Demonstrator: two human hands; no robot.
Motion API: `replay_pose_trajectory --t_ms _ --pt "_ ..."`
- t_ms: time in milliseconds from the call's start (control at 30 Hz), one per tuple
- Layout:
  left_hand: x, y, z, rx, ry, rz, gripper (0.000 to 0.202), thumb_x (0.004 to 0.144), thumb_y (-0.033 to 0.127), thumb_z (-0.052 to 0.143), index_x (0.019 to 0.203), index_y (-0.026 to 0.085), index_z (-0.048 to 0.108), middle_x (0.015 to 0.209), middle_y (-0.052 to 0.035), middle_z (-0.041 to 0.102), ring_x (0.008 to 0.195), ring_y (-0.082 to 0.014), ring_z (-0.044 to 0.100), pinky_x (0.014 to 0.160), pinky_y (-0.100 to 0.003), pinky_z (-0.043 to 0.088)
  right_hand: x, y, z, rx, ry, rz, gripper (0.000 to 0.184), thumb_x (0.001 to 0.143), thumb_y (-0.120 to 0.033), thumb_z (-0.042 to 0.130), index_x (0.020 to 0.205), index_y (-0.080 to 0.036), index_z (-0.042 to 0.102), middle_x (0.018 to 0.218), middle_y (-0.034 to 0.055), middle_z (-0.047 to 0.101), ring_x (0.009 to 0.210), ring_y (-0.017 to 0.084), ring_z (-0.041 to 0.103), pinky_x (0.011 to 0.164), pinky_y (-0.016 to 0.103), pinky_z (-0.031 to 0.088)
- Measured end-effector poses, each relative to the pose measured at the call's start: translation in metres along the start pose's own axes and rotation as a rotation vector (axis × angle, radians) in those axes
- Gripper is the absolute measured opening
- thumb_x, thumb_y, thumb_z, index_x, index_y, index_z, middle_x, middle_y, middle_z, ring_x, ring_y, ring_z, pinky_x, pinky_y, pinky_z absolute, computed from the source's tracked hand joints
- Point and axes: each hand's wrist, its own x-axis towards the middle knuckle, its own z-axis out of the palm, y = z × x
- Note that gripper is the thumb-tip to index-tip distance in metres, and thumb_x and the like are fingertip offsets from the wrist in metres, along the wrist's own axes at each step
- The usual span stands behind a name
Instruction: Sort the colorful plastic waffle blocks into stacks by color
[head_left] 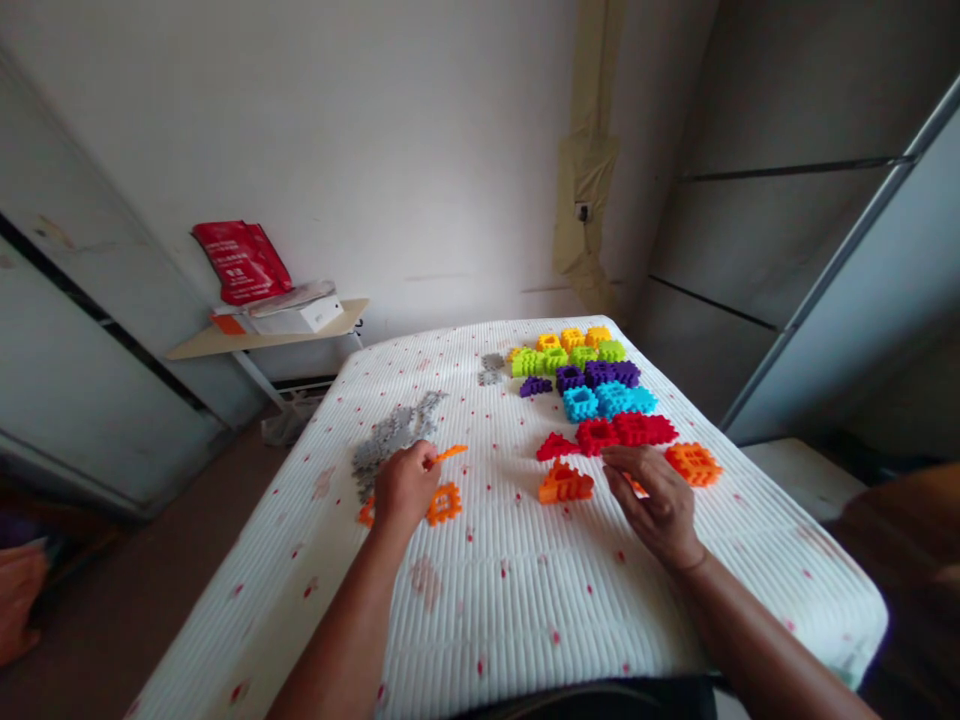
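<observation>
My left hand (pixel 407 485) pinches a thin orange interlocking foam piece (pixel 451 453), seen nearly edge-on above the bed. Below it lie a flat orange square frame piece (pixel 444 503) and another orange piece (pixel 366 512), partly hidden by the hand. My right hand (pixel 654 500) is at the orange row, with thumb and fingers curled close together. Some orange (pixel 637 488) shows between its fingers; whether they grip it is hidden. Left of this hand stands an orange triangular block (pixel 565 483), and to its right an orange square block (pixel 694 465).
Beyond the hands are rows of red (pixel 634 429), light blue (pixel 581 404), purple (pixel 570 377), green (pixel 553 360) and yellow (pixel 572 338) blocks. Grey pieces (pixel 397 430) form a pile at left. A side table (pixel 349 318) bears a red bag (pixel 241 262).
</observation>
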Motion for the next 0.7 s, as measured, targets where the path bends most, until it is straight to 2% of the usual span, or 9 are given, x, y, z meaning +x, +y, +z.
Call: replay_pose_trajectory --t_ms 133,200,367,433,500,700 --pt "-0.008 0.008 -0.002 -0.43 0.186 0.024 0.013 0.073 0.025 0.052 0.076 0.019 0.063 0.071 0.0005 0.066 0.065 -0.0133 0.059 0.065 -0.023 0.045 -0.003 0.003 0.0 0.006 0.015 0.045 0.018 0.081 -0.012 0.057 0.095 -0.021 0.062 0.087 0.006 0.068 0.079 0.019 0.064 0.07 0.033 0.05" --pt "-0.013 0.015 -0.004 -0.646 0.22 0.039 0.015 0.072 0.029 0.056 0.076 0.018 0.064 0.069 0.0003 0.065 0.064 -0.0132 0.059 0.065 -0.024 0.046 -0.003 0.003 0.001 0.009 0.021 0.057 0.017 0.081 -0.013 0.057 0.094 -0.022 0.063 0.087 0.0059 0.068 0.079 0.018 0.064 0.07 0.033 0.05" --pt "-0.028 0.043 -0.008 -1.023 0.003 0.016 0.022 0.071 0.031 0.061 0.085 0.015 0.068 0.067 -0.0014 0.066 0.059 -0.0128 0.059 0.056 -0.023 0.048 0.003 -0.006 -0.001 0.014 0.034 0.064 0.018 0.081 -0.011 0.057 0.095 -0.021 0.062 0.083 0.0045 0.067 0.075 0.017 0.063 0.067 0.031 0.05" --pt "-0.032 0.054 -0.008 -1.059 -0.015 0.054 0.018 0.071 0.028 0.061 0.083 0.015 0.068 0.065 -0.001 0.066 0.057 -0.0119 0.059 0.054 -0.022 0.047 0.006 -0.013 -0.001 0.033 0.016 0.059 0.019 0.081 -0.01 0.057 0.096 -0.021 0.062 0.082 0.0037 0.067 0.071 0.015 0.062 0.064 0.029 0.05" --pt "-0.036 0.061 -0.007 -1.045 0.034 0.128 0.014 0.073 0.024 0.061 0.081 0.016 0.068 0.067 -0.0011 0.067 0.061 -0.0121 0.06 0.056 -0.022 0.049 0.008 -0.02 -0.001 0.074 -0.013 0.047 0.02 0.081 -0.009 0.057 0.097 -0.021 0.061 0.082 0.0035 0.067 0.069 0.014 0.061 0.063 0.027 0.05" --pt "-0.044 0.073 -0.007 -0.832 0.334 0.525 0.012 0.078 0.011 0.057 0.082 0.018 0.065 0.077 -0.0023 0.068 0.074 -0.0127 0.063 0.069 -0.025 0.052 0.014 -0.04 0.004 0.191 -0.076 0.018 0.018 0.081 -0.011 0.058 0.096 -0.02 0.061 0.077 0.0028 0.066 0.067 0.013 0.061 0.061 0.026 0.049"
